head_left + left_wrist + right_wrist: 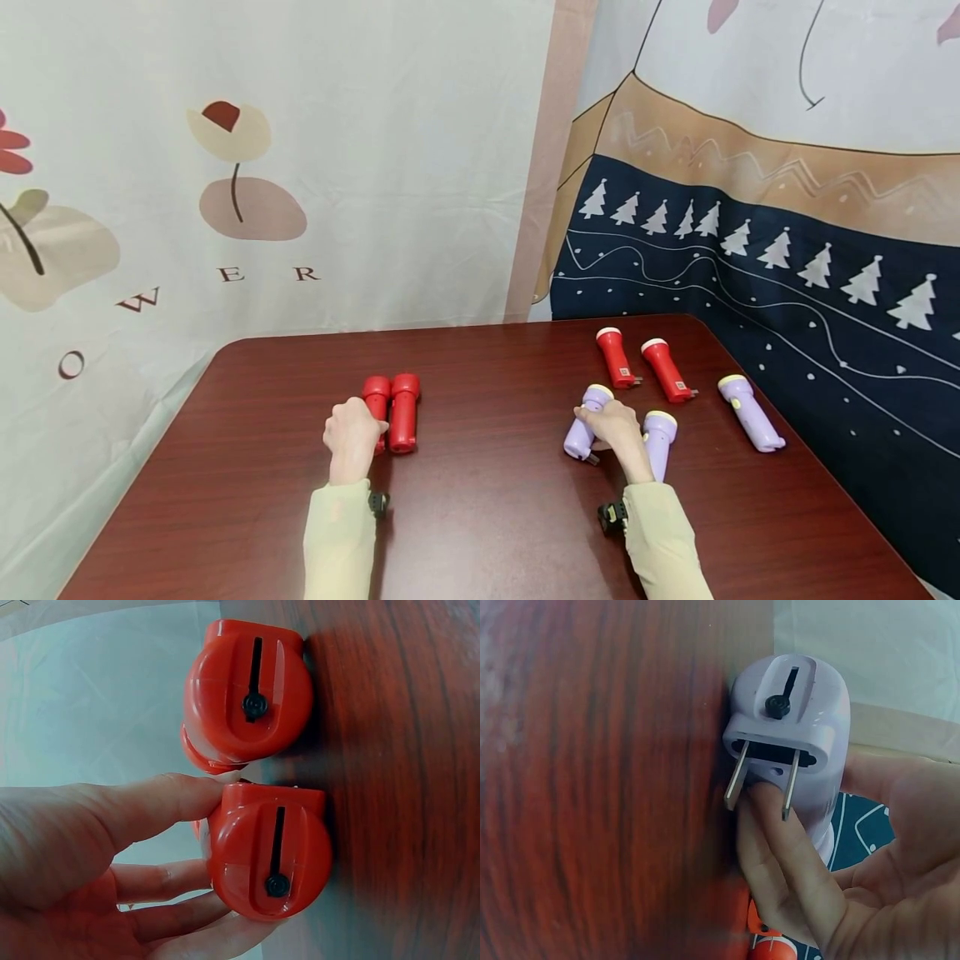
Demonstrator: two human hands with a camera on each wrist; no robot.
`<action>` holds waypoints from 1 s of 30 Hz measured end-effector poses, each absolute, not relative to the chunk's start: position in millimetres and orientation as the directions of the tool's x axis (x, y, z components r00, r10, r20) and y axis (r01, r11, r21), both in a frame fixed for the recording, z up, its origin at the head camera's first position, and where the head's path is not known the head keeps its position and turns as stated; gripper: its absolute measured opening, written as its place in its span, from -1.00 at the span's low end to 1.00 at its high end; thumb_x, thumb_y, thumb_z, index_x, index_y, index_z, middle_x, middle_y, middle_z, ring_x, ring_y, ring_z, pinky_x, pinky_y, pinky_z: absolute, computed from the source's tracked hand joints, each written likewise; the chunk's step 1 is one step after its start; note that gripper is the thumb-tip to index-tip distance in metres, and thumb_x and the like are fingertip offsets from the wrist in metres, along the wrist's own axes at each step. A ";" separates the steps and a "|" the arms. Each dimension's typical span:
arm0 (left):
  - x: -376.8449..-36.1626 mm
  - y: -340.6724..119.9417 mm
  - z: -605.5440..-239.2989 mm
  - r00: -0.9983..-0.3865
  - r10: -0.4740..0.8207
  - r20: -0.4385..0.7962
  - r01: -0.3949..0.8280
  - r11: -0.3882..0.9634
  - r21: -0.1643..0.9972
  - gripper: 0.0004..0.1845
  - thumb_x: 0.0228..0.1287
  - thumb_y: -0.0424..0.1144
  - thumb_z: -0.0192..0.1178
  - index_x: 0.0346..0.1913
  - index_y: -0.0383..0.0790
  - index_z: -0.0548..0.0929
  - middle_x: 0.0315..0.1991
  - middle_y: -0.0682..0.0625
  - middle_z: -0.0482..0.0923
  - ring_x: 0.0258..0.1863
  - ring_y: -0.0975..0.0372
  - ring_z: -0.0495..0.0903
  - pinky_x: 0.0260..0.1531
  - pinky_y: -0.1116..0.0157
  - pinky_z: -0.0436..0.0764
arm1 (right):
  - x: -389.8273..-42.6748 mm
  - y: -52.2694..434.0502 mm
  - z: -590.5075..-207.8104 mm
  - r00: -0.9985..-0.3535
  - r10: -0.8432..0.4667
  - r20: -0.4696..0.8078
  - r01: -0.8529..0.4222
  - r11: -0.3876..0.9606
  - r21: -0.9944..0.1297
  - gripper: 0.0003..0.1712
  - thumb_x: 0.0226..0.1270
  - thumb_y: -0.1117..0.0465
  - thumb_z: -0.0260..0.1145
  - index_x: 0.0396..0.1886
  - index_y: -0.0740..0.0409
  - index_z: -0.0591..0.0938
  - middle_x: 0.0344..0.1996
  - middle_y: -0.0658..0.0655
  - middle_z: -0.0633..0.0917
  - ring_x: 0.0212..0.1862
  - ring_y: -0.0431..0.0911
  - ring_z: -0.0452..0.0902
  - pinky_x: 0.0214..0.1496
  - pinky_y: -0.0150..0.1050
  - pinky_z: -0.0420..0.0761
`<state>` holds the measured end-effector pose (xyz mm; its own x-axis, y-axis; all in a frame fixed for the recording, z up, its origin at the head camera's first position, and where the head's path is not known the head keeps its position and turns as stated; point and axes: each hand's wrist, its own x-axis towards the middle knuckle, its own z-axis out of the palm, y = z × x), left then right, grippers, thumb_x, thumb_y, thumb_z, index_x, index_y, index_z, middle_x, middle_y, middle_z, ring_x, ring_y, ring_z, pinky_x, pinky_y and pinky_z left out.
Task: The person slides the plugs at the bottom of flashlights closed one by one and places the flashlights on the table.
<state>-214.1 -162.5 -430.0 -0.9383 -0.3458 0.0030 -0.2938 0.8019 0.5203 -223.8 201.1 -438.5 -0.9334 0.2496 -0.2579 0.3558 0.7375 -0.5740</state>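
Gripping appears in hand: left fingers (176, 919) hold a red torch (244, 855) beside another (403, 417) on the counter (487, 517); right fingers (799, 859) grip a lilac torch (581, 437), farther right. Lifting would likely call for clearing neighbours.

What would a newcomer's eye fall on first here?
Probably the metal prongs poking from the lavender flashlight in the right hand. Then the red flashlight the left hand grips, beside another red flashlight. Navy fabric with white trees also stands out beyond the table, at right.
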 end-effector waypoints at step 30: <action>-206.4 -166.0 -434.9 -0.933 -0.358 0.037 -0.272 0.770 0.577 -0.66 -0.03 -0.13 0.42 -0.52 -0.39 0.59 -0.59 -0.27 0.54 -0.53 -0.13 0.57 -0.62 0.09 0.54 | -220.8 187.6 -420.6 -0.960 0.235 -0.149 0.271 0.667 -0.694 -0.39 0.21 -0.10 0.25 -0.18 0.46 0.53 -0.29 0.41 0.67 -0.60 -0.08 0.66 -0.48 -0.27 0.65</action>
<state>-206.4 -166.0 -434.9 -0.9329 -0.3582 0.0372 -0.2725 0.7698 0.5773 -220.8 187.6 -420.6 -0.9605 0.2348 -0.1494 0.2710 0.6672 -0.6939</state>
